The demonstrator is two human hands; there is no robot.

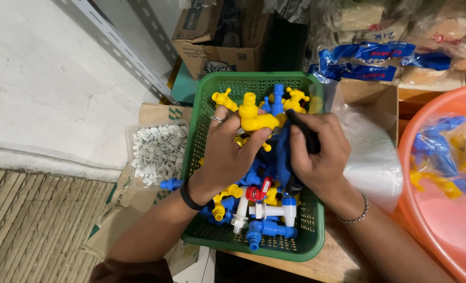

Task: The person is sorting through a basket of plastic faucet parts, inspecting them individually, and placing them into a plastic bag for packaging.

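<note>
My left hand (pixel 226 152) grips a yellow plastic tap (pixel 254 118) above a green mesh basket (pixel 201 131). My right hand (pixel 319 154) is closed around a black marker-like tool (pixel 302 131) whose tip touches the yellow tap's spout. The basket is heaped with several blue, yellow and white plastic taps (pixel 264 209). A dark band sits on my left wrist and a bead bracelet on my right.
A clear box of small white clips (pixel 157 152) lies left of the basket on cardboard. An orange basin (pixel 453 209) holding bagged blue and yellow taps stands at the right. Cardboard boxes (pixel 217 36) and plastic-wrapped goods (pixel 379 57) are stacked behind. A white wall runs along the left.
</note>
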